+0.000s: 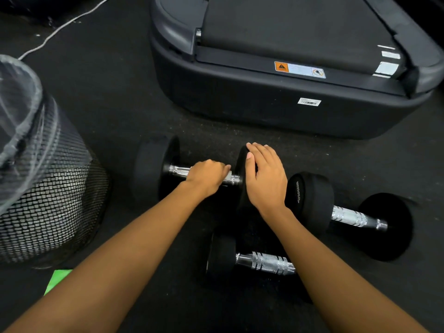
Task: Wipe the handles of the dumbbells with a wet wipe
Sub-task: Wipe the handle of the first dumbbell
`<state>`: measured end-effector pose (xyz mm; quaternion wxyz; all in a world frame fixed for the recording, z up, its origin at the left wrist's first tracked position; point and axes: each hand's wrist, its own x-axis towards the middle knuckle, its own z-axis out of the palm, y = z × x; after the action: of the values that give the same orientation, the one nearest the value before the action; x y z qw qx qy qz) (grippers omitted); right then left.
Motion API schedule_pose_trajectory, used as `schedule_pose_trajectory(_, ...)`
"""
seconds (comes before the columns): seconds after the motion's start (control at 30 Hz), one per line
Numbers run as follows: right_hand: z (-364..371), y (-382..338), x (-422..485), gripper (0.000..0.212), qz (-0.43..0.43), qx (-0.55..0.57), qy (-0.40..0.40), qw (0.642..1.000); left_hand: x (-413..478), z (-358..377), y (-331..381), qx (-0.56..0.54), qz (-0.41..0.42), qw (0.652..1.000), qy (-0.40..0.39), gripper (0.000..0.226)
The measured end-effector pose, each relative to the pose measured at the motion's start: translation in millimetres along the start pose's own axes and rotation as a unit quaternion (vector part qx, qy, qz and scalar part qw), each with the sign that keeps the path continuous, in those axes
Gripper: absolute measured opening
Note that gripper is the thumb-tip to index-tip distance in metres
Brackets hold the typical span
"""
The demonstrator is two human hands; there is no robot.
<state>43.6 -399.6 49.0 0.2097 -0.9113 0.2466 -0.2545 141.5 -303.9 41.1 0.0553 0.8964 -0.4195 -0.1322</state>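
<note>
Three black dumbbells with chrome handles lie on the dark floor. My left hand (207,176) is closed around the handle (177,171) of the far dumbbell (153,169). A small white patch at its fingertips looks like the wet wipe (229,175), which is mostly hidden. My right hand (264,179) lies over that dumbbell's right head, thumb on the inner face and fingers draped over the top. A second dumbbell (350,216) lies to the right and a third dumbbell (266,261) lies nearer me, partly under my right forearm.
A black mesh bin (48,200) with a clear liner stands at the left. The end of a treadmill (264,104) fills the far side. A green object (57,281) lies at the bottom left, and a white cable (60,27) runs across the far-left floor.
</note>
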Motion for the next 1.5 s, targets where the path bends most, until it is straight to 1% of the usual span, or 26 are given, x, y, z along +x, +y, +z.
schedule_pose_trajectory(0.07,-0.4,0.3,-0.2,0.051,-0.001,0.002,0.001,1.000,-2.2,0.0,-3.9,-0.089,0.026,0.996,-0.016,0.033)
schedule_pose_trajectory(0.13,-0.8,0.9,-0.3,0.052,0.000,0.005,0.002,1.000,-6.2,-1.6,-13.2,-0.128,0.066,0.989,-0.041,0.034)
schedule_pose_trajectory(0.2,-1.2,0.9,-0.3,0.052,0.001,0.006,0.003,1.000,-6.2,-3.7,-26.4,-0.119,0.075,0.988,-0.059,0.039)
schedule_pose_trajectory(0.27,-1.0,0.8,-0.1,0.052,0.003,0.006,0.004,1.000,-3.5,-5.0,-32.0,-0.097,0.059,0.991,-0.069,0.041)
schedule_pose_trajectory(0.33,-0.1,0.6,-0.1,0.052,0.003,0.005,0.006,1.000,-0.1,-5.7,-24.0,-0.061,0.049,0.994,-0.069,0.040)
schedule_pose_trajectory(0.43,0.5,0.8,0.0,0.053,0.002,0.004,0.007,1.000,1.7,-5.3,-2.1,-0.018,0.069,0.996,-0.058,0.035)
schedule_pose_trajectory(0.5,0.0,0.7,-0.2,0.053,0.004,0.005,0.005,1.000,0.4,-4.4,2.1,-0.028,0.084,0.995,-0.048,0.034)
schedule_pose_trajectory(0.6,-0.4,0.6,-0.8,0.054,0.006,0.006,0.006,1.000,-3.1,-5.5,-10.7,-0.058,0.089,0.993,-0.051,0.039)
schedule_pose_trajectory(0.7,0.1,0.6,-1.3,0.053,0.004,0.004,0.007,1.000,-2.3,-5.1,-18.0,-0.029,0.059,0.997,-0.048,0.040)
schedule_pose_trajectory(0.77,0.5,0.5,-0.9,0.053,0.004,0.004,0.008,1.000,-1.0,-4.4,-9.9,-0.014,0.055,0.998,-0.039,0.039)
schedule_pose_trajectory(0.87,0.0,0.1,-0.4,0.052,0.006,0.004,0.007,1.000,-3.3,1.0,1.0,-0.036,0.088,0.995,-0.020,0.034)
schedule_pose_trajectory(0.97,-0.7,0.2,-0.6,0.048,0.008,0.007,0.004,1.000,-9.0,2.7,-14.6,-0.083,0.123,0.989,-0.012,0.037)
schedule_pose_trajectory(1.07,0.1,-0.1,-1.9,0.052,0.004,0.006,0.010,1.000,-11.1,0.4,-29.3,-0.107,0.134,0.985,-0.007,0.042)
schedule_pose_trajectory(1.13,0.7,-0.1,-2.0,0.052,0.004,0.005,0.010,1.000,-10.4,-0.7,-24.1,-0.097,0.133,0.986,0.018,0.042)
schedule_pose_trajectory(1.2,0.6,0.1,-1.9,0.053,0.004,0.002,0.010,1.000,-10.5,3.5,-13.7,-0.071,0.142,0.986,0.060,0.041)
schedule_pose_trajectory(1.3,-0.2,1.1,-0.8,0.053,0.003,0.000,0.007,1.000,-15.7,10.1,-10.0,-0.067,0.151,0.980,0.108,0.040)
schedule_pose_trajectory(1.4,-0.3,0.6,-0.5,0.054,0.004,0.002,0.004,1.000,-21.7,9.9,-21.0,-0.040,0.177,0.973,0.141,0.038)
schedule_pose_trajectory(1.5,0.2,0.5,-1.6,0.053,0.005,0.004,0.010,1.000,-25.6,10.3,-27.4,-0.007,0.177,0.970,0.165,0.036)
